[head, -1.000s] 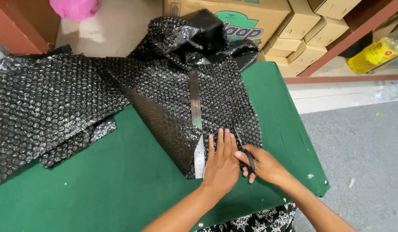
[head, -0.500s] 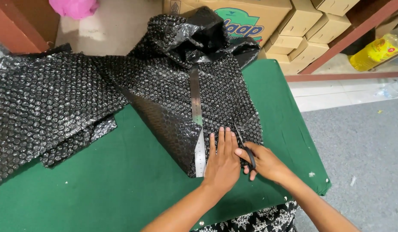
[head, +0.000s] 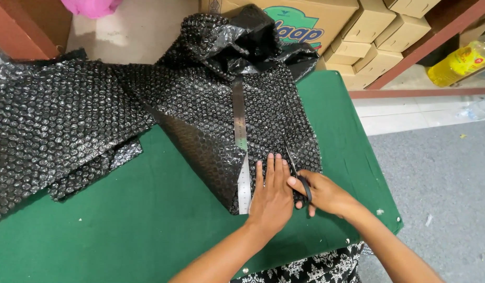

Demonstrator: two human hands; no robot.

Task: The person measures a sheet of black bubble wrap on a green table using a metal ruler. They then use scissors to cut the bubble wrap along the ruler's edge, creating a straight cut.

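Looking from the left, I am seeing a big sheet of black bubble wrap that is lying over the green tabletop and hanging past its left edge. More to the middle, a second, folded piece of bubble wrap is spreading toward the boxes, and a long steel ruler is lying on it, pointing away from me. My left hand is pressing flat on this piece just beside the near end of the ruler; the fingers are stretched and together, and it is gripping nothing. Just to the right, my right hand is closing around the black handles of the scissors, and the blades are lying on the wrap beside the left fingers. I cannot tell how far the blades are open. Behind the tabletop, cardboard boxes are standing stacked, and far right a yellow bottle is lying on a low shelf.
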